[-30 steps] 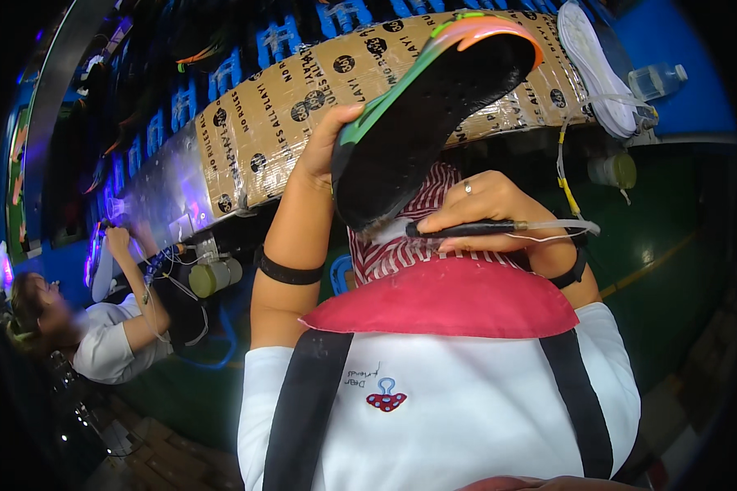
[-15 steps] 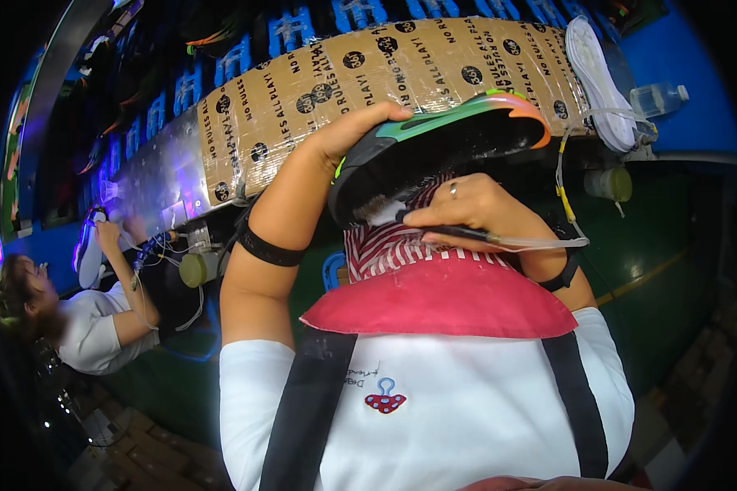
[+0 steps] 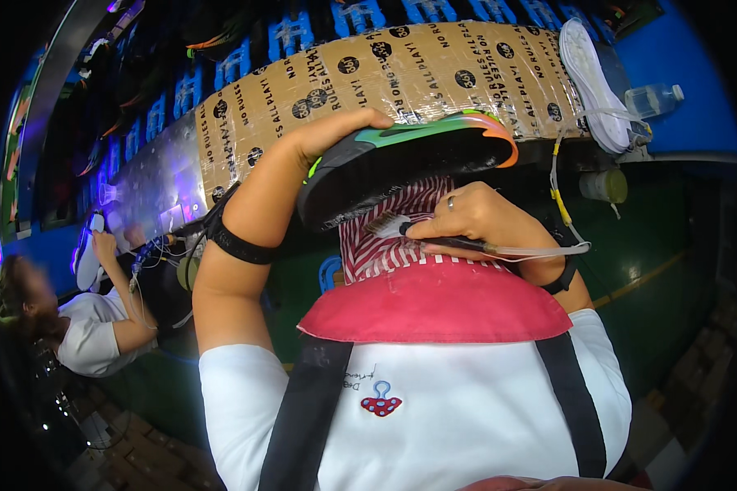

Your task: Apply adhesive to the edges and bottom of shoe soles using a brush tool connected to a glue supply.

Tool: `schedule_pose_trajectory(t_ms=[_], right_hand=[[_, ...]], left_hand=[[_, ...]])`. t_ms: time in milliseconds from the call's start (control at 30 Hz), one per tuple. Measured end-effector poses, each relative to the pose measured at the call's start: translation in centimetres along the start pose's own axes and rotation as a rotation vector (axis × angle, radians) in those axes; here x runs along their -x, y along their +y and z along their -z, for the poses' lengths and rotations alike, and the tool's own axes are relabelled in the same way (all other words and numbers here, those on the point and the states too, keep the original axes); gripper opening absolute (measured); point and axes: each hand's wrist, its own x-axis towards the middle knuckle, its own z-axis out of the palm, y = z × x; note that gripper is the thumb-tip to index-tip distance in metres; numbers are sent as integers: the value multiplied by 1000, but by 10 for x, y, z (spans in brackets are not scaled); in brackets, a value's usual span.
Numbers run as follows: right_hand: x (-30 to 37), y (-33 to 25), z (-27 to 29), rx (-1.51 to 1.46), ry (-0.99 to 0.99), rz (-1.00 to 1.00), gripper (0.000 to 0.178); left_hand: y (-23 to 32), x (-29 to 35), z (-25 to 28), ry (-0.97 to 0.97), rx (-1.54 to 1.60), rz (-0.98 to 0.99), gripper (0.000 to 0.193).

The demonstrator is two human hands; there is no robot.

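My left hand (image 3: pixel 336 135) grips a shoe upper (image 3: pixel 409 155) by its far side, its dark underside tilted toward me and its rim green to orange. My right hand (image 3: pixel 475 214) closes around the dark handle of a brush (image 3: pixel 391 226) that trails a thin clear tube (image 3: pixel 540 252). The bristles are spread and lie just below the shoe's dark end, apart from it. Behind the brush is the striped cloth of my apron (image 3: pixel 401 196).
A cardboard-covered ledge (image 3: pixel 442 74) runs across in front. At its right end lie a white shoe sole (image 3: pixel 594 86) and a clear plastic bottle (image 3: pixel 653 100). Beyond is a row of blue holders (image 3: pixel 356 16). At left, a co-worker (image 3: pixel 98 327) holds another sole (image 3: pixel 88 250).
The shoe upper has moved left and a little down with my left hand. The brush, earlier against the shoe's underside, is now clear of it and its bristles show.
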Motion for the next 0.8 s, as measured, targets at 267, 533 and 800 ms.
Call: schedule_pose_trajectory(t_ms=[267, 533, 800], right_hand=[[4, 5, -4, 77, 53, 12, 20], [2, 3, -5, 170, 146, -9, 19], [1, -1, 8, -319, 384, -275, 22]], left_hand=[[4, 0, 5, -64, 29, 65, 37], [11, 11, 4, -11, 47, 67, 39], [-7, 9, -2, 45, 255, -5, 41]])
